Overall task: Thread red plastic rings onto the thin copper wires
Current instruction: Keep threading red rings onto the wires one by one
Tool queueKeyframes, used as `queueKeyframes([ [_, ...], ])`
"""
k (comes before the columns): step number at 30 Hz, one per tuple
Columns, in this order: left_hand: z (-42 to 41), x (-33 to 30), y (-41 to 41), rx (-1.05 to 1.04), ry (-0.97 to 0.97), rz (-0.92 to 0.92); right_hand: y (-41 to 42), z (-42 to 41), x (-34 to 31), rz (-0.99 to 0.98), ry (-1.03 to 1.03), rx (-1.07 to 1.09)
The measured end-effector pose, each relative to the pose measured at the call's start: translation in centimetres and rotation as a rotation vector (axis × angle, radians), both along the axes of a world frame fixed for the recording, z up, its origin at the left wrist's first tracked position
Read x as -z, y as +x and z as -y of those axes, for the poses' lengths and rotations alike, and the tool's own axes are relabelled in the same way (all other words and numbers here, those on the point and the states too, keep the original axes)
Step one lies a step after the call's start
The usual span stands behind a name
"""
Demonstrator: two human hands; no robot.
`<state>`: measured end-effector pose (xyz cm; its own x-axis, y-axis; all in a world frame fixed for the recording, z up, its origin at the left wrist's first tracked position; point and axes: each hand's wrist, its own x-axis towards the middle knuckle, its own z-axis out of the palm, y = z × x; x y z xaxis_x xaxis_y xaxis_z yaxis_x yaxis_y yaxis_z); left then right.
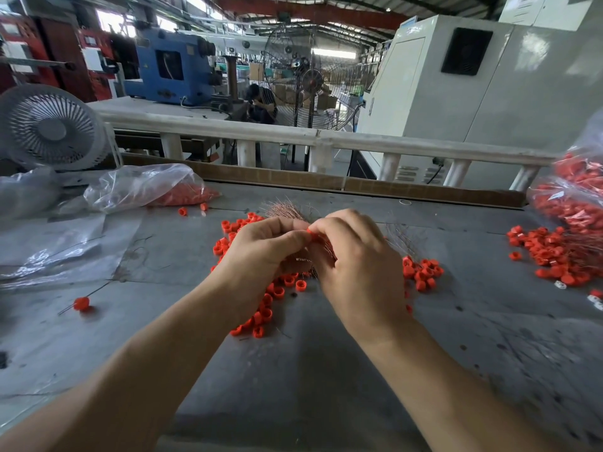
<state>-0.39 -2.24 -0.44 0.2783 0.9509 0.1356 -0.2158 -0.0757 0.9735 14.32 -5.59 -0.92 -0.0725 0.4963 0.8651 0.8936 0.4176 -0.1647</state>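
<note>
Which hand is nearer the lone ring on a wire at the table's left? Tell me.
Left. The left hand sits right of that ring; the right hand lies farther right.

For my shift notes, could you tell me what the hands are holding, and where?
Both hands, left hand and right hand, pinch one red ring at their fingertips; the copper wires fan out behind them.

two hands, two fans, three plastic bags, countless red rings.
</note>
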Motion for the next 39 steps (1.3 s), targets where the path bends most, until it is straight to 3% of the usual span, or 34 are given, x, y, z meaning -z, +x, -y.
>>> queueKeyframes([
  [16,-0.06,-0.43,-0.48,0.1,-0.117,0.116,0.33,-0.31,-0.02,-0.006,0.049,-0.03],
  [39,0.03,-0.67,-0.79,0.174,-0.176,0.133,0.23,-0.61,0.28,0.006,0.077,-0.03],
])
